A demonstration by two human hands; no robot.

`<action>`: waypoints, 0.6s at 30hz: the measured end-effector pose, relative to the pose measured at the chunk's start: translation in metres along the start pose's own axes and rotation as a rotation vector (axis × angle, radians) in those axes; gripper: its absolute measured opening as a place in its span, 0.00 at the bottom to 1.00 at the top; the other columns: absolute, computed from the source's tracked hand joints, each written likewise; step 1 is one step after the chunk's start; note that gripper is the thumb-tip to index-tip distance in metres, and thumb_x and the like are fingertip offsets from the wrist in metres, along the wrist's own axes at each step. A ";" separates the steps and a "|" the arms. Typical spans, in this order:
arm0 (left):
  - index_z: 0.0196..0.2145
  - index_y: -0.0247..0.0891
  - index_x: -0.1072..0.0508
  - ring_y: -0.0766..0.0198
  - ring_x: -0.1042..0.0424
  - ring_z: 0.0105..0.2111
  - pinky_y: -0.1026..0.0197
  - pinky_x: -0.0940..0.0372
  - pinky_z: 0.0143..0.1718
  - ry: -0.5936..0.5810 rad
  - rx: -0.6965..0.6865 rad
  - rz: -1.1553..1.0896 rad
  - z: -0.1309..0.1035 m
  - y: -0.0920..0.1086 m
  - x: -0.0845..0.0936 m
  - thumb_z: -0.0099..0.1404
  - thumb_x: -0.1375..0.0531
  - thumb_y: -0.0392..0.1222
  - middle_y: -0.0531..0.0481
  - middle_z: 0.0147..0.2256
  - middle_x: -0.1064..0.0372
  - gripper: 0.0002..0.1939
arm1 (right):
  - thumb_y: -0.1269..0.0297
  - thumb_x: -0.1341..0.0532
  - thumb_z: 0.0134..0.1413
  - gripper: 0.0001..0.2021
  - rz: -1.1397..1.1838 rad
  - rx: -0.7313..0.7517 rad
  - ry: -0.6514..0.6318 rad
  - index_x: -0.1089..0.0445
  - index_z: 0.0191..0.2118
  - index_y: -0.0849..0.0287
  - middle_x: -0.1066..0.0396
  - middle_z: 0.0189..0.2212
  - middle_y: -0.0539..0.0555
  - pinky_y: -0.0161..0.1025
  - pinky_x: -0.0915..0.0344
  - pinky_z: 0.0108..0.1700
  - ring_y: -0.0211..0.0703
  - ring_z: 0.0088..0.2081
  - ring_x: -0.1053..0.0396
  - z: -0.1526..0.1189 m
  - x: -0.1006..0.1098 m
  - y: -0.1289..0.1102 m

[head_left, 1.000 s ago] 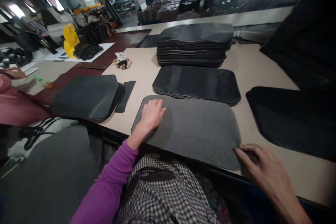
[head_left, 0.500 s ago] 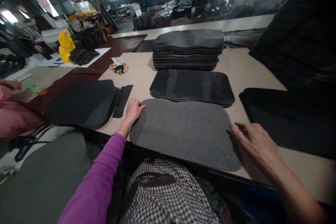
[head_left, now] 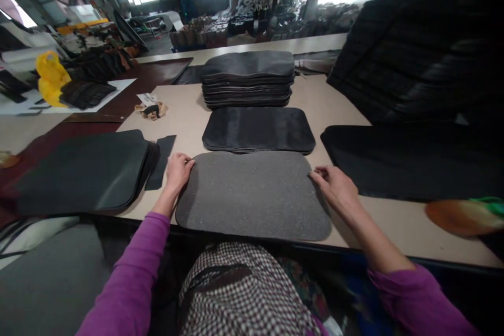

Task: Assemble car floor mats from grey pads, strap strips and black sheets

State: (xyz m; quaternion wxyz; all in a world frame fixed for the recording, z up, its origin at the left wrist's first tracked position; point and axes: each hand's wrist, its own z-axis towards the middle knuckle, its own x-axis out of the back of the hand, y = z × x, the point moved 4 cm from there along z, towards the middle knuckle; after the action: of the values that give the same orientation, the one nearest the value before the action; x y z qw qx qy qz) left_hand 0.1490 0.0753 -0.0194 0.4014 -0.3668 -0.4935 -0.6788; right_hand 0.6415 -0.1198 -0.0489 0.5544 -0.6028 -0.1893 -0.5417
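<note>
A flat grey speckled panel [head_left: 252, 197] with rounded corners lies near the table's front edge. My left hand [head_left: 179, 172] is closed on its upper left edge. At the upper right edge, my right hand [head_left: 334, 186] pinches the panel between thumb and fingers. Just behind it lies a low pile of smooth black panels [head_left: 258, 128], partly overlapped by the grey one. Farther back rises a taller stack of similar dark panels [head_left: 248, 81].
Dark sheets [head_left: 82, 170] are piled at the left beside a narrow black strip [head_left: 161, 160]. More black sheets [head_left: 401, 160] lie to the right. An orange-brown object with a green part [head_left: 459, 216] sits near the right front edge. Crumpled scraps [head_left: 153, 109] lie behind the strip.
The view has turned to the right, so the table's contents appear shifted left. The orange-brown object has come into view at the right. Both hands stay at the grey panel's edges.
</note>
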 end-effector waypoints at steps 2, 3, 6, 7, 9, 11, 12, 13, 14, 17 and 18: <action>0.34 0.40 0.22 0.48 0.33 0.53 0.50 0.38 0.58 -0.010 -0.013 0.011 0.001 0.001 -0.001 0.67 0.38 0.46 0.41 0.47 0.26 0.08 | 0.45 0.45 0.64 0.22 -0.014 0.032 -0.004 0.23 0.47 0.55 0.24 0.44 0.60 0.47 0.34 0.43 0.56 0.45 0.27 0.000 0.001 -0.002; 0.33 0.40 0.23 0.48 0.33 0.53 0.50 0.38 0.58 -0.014 -0.016 0.014 0.003 0.001 -0.002 0.66 0.38 0.45 0.41 0.47 0.26 0.08 | 0.46 0.45 0.64 0.21 -0.023 0.044 -0.014 0.22 0.45 0.54 0.24 0.44 0.60 0.47 0.35 0.43 0.56 0.45 0.27 0.000 0.000 -0.003; 0.30 0.40 0.24 0.50 0.32 0.51 0.51 0.38 0.57 -0.025 -0.020 0.013 0.008 0.000 -0.006 0.65 0.37 0.43 0.42 0.45 0.25 0.08 | 0.48 0.43 0.61 0.18 -0.028 -0.007 -0.042 0.21 0.41 0.53 0.23 0.44 0.59 0.46 0.36 0.41 0.56 0.45 0.27 0.003 0.000 -0.005; 0.29 0.40 0.24 0.51 0.31 0.50 0.52 0.38 0.56 -0.032 -0.024 0.010 0.009 -0.001 -0.007 0.65 0.37 0.43 0.42 0.44 0.25 0.07 | 0.48 0.42 0.60 0.17 -0.024 -0.045 -0.052 0.21 0.40 0.53 0.22 0.43 0.58 0.46 0.36 0.40 0.56 0.44 0.27 0.005 0.000 -0.006; 0.28 0.39 0.25 0.52 0.30 0.48 0.53 0.37 0.55 -0.048 -0.034 0.004 0.012 -0.002 -0.010 0.64 0.38 0.41 0.42 0.41 0.24 0.07 | 0.48 0.41 0.59 0.16 -0.024 -0.115 -0.085 0.22 0.39 0.52 0.22 0.42 0.57 0.45 0.37 0.39 0.56 0.43 0.26 0.008 0.001 -0.005; 0.28 0.39 0.26 0.54 0.30 0.48 0.53 0.37 0.55 -0.058 -0.047 -0.001 0.013 -0.002 -0.012 0.64 0.39 0.40 0.42 0.40 0.25 0.07 | 0.47 0.41 0.58 0.16 -0.037 -0.156 -0.122 0.22 0.37 0.51 0.21 0.41 0.57 0.45 0.38 0.37 0.56 0.42 0.26 0.011 0.001 -0.005; 0.27 0.39 0.26 0.54 0.30 0.48 0.53 0.37 0.55 -0.059 -0.054 -0.003 0.013 -0.002 -0.013 0.63 0.39 0.39 0.42 0.40 0.25 0.07 | 0.47 0.41 0.57 0.16 -0.044 -0.170 -0.139 0.21 0.37 0.52 0.21 0.40 0.57 0.44 0.39 0.36 0.56 0.41 0.26 0.013 0.002 -0.005; 0.27 0.39 0.27 0.54 0.30 0.48 0.54 0.37 0.55 -0.059 -0.064 -0.005 0.012 -0.001 -0.013 0.63 0.40 0.38 0.42 0.41 0.25 0.07 | 0.47 0.40 0.57 0.16 -0.047 -0.179 -0.154 0.21 0.36 0.52 0.21 0.38 0.57 0.44 0.40 0.35 0.56 0.39 0.26 0.014 0.002 -0.005; 0.27 0.39 0.28 0.54 0.31 0.49 0.53 0.37 0.56 -0.056 -0.075 -0.007 0.011 0.000 -0.013 0.63 0.41 0.37 0.42 0.42 0.26 0.07 | 0.47 0.40 0.56 0.16 -0.046 -0.181 -0.167 0.21 0.35 0.53 0.21 0.37 0.58 0.44 0.40 0.35 0.55 0.38 0.26 0.015 0.003 -0.005; 0.29 0.40 0.29 0.53 0.32 0.52 0.52 0.37 0.58 -0.029 -0.105 -0.013 0.005 0.005 -0.008 0.64 0.41 0.38 0.41 0.47 0.27 0.06 | 0.48 0.39 0.55 0.15 -0.019 -0.175 -0.171 0.22 0.33 0.54 0.22 0.33 0.58 0.43 0.41 0.34 0.54 0.36 0.27 0.015 0.004 -0.005; 0.30 0.40 0.29 0.52 0.33 0.54 0.51 0.38 0.59 -0.015 -0.112 -0.015 0.002 0.006 -0.006 0.65 0.41 0.38 0.41 0.49 0.28 0.05 | 0.49 0.39 0.54 0.15 -0.007 -0.170 -0.156 0.22 0.33 0.54 0.22 0.33 0.58 0.43 0.41 0.34 0.54 0.36 0.27 0.014 0.004 -0.005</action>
State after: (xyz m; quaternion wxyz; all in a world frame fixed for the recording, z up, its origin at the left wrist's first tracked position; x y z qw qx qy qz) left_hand 0.1566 0.0769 -0.0219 0.3715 -0.3899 -0.4604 -0.7057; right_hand 0.6449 -0.1074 -0.0406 0.4829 -0.6872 -0.1877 -0.5092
